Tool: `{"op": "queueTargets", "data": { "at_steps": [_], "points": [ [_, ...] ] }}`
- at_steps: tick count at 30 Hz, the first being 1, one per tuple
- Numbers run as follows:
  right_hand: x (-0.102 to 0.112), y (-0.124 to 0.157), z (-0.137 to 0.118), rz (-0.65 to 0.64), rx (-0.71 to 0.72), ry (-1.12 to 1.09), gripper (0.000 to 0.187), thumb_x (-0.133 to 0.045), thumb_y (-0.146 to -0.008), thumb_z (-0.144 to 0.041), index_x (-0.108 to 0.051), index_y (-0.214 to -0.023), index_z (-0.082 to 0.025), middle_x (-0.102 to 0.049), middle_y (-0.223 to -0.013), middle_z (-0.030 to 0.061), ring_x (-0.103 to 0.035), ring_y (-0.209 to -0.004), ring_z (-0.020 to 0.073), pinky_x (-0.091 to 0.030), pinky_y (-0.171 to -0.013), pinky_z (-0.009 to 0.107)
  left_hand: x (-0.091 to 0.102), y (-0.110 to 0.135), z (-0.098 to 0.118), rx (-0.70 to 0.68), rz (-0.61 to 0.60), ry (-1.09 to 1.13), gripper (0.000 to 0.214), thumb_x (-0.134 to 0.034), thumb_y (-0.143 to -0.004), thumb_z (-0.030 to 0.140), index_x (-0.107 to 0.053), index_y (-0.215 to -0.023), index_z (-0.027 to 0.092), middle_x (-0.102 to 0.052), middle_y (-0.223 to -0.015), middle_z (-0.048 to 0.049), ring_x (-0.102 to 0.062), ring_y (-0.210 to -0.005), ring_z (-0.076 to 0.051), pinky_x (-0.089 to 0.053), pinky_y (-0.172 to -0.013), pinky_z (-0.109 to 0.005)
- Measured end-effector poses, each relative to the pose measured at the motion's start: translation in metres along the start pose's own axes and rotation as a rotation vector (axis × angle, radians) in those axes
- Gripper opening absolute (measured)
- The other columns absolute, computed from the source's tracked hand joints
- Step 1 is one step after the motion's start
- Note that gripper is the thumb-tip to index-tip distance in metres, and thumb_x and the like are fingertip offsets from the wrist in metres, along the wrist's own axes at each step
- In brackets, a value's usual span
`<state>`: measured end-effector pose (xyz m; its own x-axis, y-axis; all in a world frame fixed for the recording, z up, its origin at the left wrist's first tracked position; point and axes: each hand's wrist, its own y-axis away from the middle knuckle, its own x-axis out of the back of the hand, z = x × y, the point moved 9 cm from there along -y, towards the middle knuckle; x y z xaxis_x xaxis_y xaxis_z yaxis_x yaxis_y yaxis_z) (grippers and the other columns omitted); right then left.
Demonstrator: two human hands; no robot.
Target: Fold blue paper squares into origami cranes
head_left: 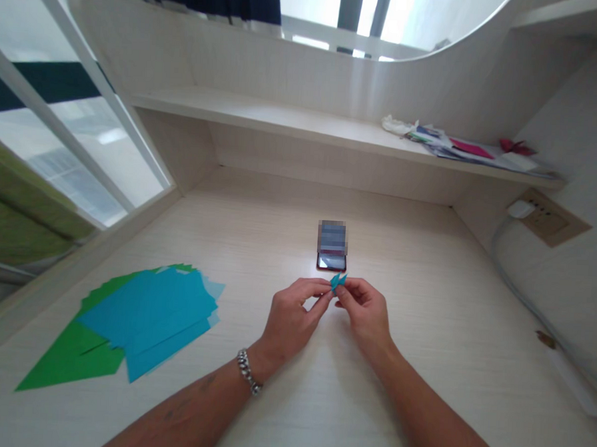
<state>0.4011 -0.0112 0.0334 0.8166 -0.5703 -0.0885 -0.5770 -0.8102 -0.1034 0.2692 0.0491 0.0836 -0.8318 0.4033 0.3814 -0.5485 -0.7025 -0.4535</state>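
Note:
A small folded piece of blue paper [336, 281] with pointed tips is pinched between my two hands, just in front of the phone. My left hand [292, 316], with a chain bracelet at the wrist, closes thumb and fingertips on its left side. On the other side my right hand [365, 312] grips it between thumb and curled fingers. The fingertips cover its lower part. Beyond the hands lies a phone [332, 260], its screen partly blurred out. To the left, blue paper sheets [158, 316] lie fanned over green paper sheets [66, 358] on the desk.
The pale wooden desk [259, 215] runs back to a shelf [284, 119] holding papers [462, 149] at its right. A white plug [521, 208] sits in the right wall's socket [553, 220], its cable [519, 302] hanging down. Bars [68, 118] stand at the left.

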Motion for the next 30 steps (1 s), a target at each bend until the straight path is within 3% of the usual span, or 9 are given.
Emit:
{"op": "queueTargets", "data": {
  "at_steps": [6, 13, 18, 24, 30],
  "points": [
    [0.000, 0.001, -0.003, 0.004, 0.048, 0.083, 0.017, -0.068, -0.077, -0.032, -0.069, -0.087, -0.018, -0.069, -0.080, 0.0040, -0.063, -0.074, 0.0176, -0.051, -0.066, 0.030, -0.006, 0.000, -0.014, 0.171, -0.050, 0.123, 0.015, -0.060, -0.084, 0.026, -0.069, -0.093, 0.019, -0.072, -0.090, -0.0036, -0.067, -0.081, -0.016, -0.054, -0.077, -0.027],
    [0.000, 0.003, -0.006, 0.009, 0.048, 0.099, 0.017, -0.069, -0.076, -0.030, -0.067, -0.088, -0.018, -0.070, -0.084, 0.0053, -0.064, -0.075, 0.0187, -0.053, -0.069, 0.032, -0.013, 0.001, -0.027, 0.248, -0.095, 0.195, 0.019, -0.060, -0.083, 0.030, -0.070, -0.094, 0.018, -0.071, -0.093, -0.0056, -0.066, -0.086, -0.019, -0.054, -0.078, -0.029],
    [-0.001, 0.002, -0.002, 0.000, 0.035, 0.085, 0.018, -0.068, -0.076, -0.030, -0.067, -0.088, -0.017, -0.070, -0.084, 0.0056, -0.065, -0.075, 0.0189, -0.052, -0.069, 0.032, -0.014, 0.000, -0.036, 0.292, -0.063, 0.290, 0.017, -0.064, -0.080, 0.030, -0.071, -0.088, 0.017, -0.071, -0.098, -0.0076, -0.066, -0.090, -0.020, -0.055, -0.078, -0.030],
    [-0.004, 0.002, -0.001, -0.029, 0.014, 0.021, 0.017, -0.069, -0.075, -0.027, -0.066, -0.088, -0.018, -0.070, -0.083, 0.0046, -0.065, -0.076, 0.0185, -0.051, -0.072, 0.032, -0.012, 0.002, -0.039, 0.346, 0.000, 0.425, 0.016, -0.069, -0.076, 0.027, -0.069, -0.087, 0.016, -0.072, -0.085, -0.0057, -0.068, -0.079, -0.018, -0.055, -0.076, -0.029],
    [-0.002, 0.001, 0.000, -0.024, -0.038, 0.005, 0.015, -0.072, -0.071, -0.026, -0.068, -0.082, -0.016, -0.070, -0.078, 0.0043, -0.063, -0.072, 0.0177, -0.051, -0.069, 0.031, -0.016, 0.003, -0.045, 0.403, -0.012, 0.525, 0.027, -0.073, -0.071, 0.023, -0.066, -0.096, 0.014, -0.071, -0.085, -0.0068, -0.067, -0.078, -0.018, -0.055, -0.074, -0.028]
  ]
}}
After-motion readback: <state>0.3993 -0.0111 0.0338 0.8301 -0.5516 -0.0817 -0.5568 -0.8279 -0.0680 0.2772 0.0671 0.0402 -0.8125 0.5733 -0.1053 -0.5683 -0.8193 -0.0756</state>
